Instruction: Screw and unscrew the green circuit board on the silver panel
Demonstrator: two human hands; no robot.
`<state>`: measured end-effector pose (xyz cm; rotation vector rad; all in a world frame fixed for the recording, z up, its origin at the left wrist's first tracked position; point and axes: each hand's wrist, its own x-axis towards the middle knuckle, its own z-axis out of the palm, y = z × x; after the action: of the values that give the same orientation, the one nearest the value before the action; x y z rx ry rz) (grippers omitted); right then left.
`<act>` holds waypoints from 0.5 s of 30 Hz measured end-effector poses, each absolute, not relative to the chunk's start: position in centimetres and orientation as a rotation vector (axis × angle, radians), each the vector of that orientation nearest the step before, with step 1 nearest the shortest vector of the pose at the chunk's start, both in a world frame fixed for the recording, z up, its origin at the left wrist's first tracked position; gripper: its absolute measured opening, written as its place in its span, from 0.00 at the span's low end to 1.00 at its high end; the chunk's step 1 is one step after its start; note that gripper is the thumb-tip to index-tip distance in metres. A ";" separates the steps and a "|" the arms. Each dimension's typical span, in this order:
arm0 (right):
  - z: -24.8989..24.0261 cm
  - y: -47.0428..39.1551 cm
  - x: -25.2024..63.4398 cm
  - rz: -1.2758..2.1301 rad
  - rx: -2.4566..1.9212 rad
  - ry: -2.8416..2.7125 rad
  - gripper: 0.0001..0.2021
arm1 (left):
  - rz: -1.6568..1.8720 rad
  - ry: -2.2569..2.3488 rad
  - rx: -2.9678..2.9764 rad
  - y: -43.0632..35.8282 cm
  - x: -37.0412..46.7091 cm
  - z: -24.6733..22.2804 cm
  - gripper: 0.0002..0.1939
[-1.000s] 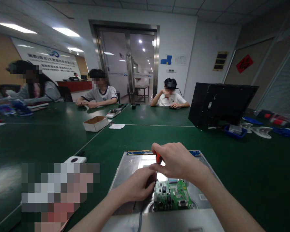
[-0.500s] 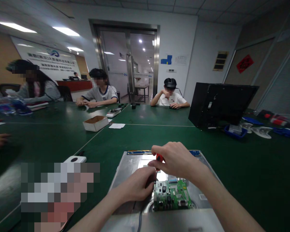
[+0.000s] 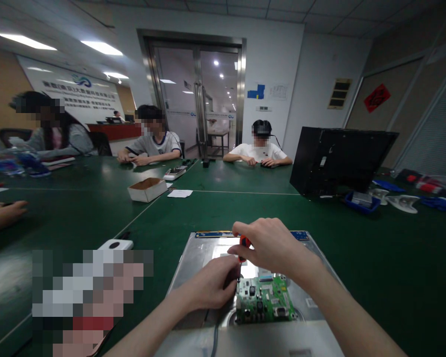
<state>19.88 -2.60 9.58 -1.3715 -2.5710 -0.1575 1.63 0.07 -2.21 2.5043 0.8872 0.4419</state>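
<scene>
My right hand (image 3: 273,245) is closed on a red and black screwdriver (image 3: 244,242), its shaft pointing down at the upper left corner of a green circuit board (image 3: 265,300). The board lies on a silver metal panel (image 3: 312,282) with a blue strip board (image 3: 301,235) along its far edge. My left hand (image 3: 217,282) rests on the panel at the board's left side, fingers curled in near the screwdriver tip; what they hold, if anything, is hidden. A grey cable (image 3: 215,339) runs toward me below that hand.
A white open box (image 3: 147,190) and paper (image 3: 180,194) lie ahead. A black monitor (image 3: 338,161) stands at right, beside a blue tray (image 3: 362,202). A partly pixelated white object (image 3: 115,245) is at left. Three people sit around the green table (image 3: 223,210); another hand shows at far left.
The person across the table has lowered a hand from the face to the table. The hand at far left has moved right. My own hands have barely moved.
</scene>
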 end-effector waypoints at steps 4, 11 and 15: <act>9.5 -2.7 19.9 -0.093 -1.358 -2.549 0.11 | 0.453 0.846 2.484 0.2 1.6 -2.4 0.05; 9.7 -3.0 20.0 -0.077 -1.318 -2.548 0.13 | 0.454 0.815 2.482 0.2 1.7 -2.4 0.02; 9.6 -2.6 19.9 -0.142 -1.396 -2.519 0.13 | 0.441 0.857 2.496 0.1 1.7 -2.4 0.02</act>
<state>19.90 -2.61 9.56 -1.3955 -2.5186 -0.1424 1.65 0.14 -2.38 2.4965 0.8574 0.4405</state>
